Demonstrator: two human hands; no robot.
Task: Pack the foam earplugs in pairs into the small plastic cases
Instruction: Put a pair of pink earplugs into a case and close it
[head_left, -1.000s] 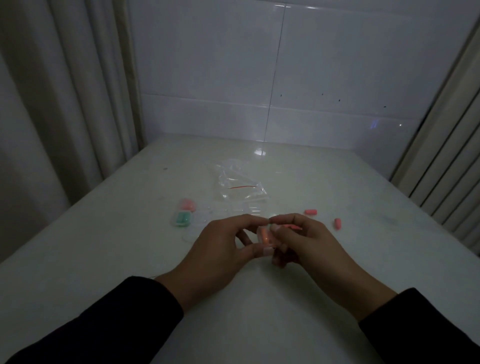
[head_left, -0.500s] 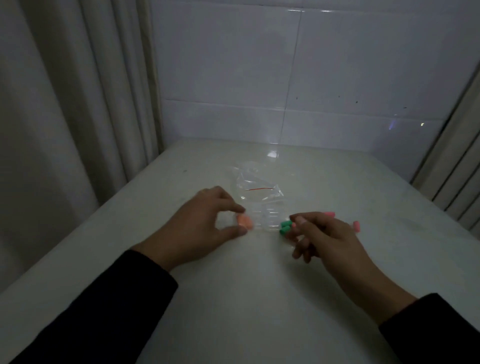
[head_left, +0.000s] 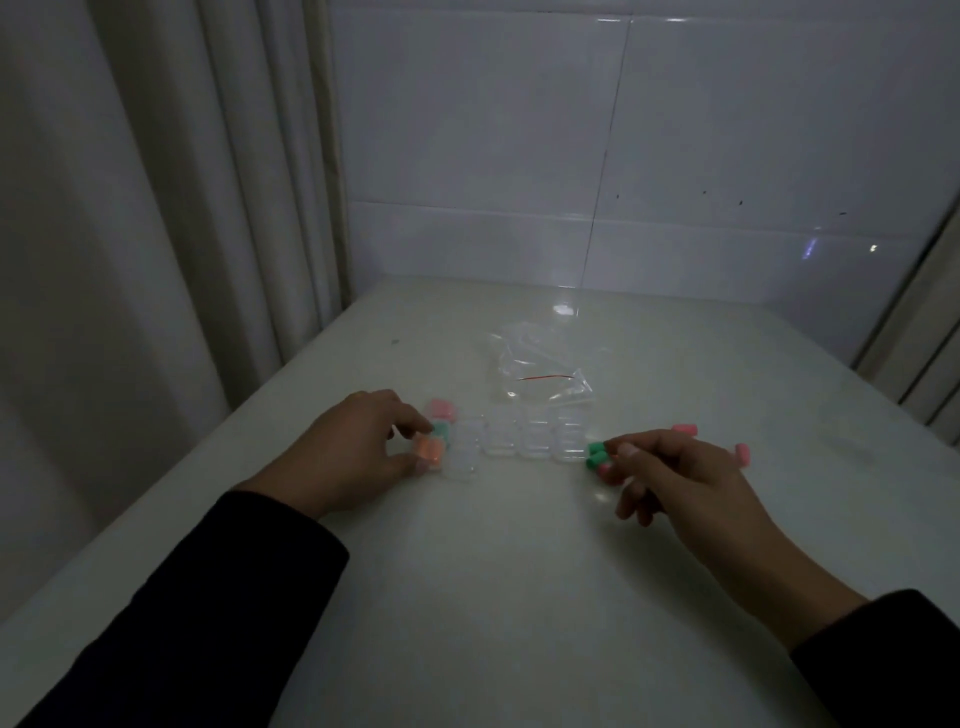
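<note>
No readable writing is seen; only a thin red line marks the clear bag (head_left: 540, 371) lying far-centre on the white table (head_left: 493, 571). A row of empty clear cases (head_left: 524, 441) is set just near of the bag, between the hands. At the row's left end, an orange-filled case (head_left: 430, 451) is pinched between thumb and forefinger of the left hand (head_left: 353, 457), down at the tabletop. A green-filled case (head_left: 442, 430) and a pink-filled case (head_left: 440, 409) are stacked just far of it, touching; lids cannot be judged in the dim light. Green earplugs (head_left: 596, 454) are pinched at the fingertips of the right hand (head_left: 675, 478), the other fingers curled under, just right of the row's last case; something pink shows beneath them. Two pink earplugs (head_left: 684, 429) lie loose far-right of that hand, one partly hidden. Open tabletop is left near the body and far right. The left edge runs along a curtain (head_left: 156, 208); the far edge meets a tiled wall (head_left: 675, 156).
</note>
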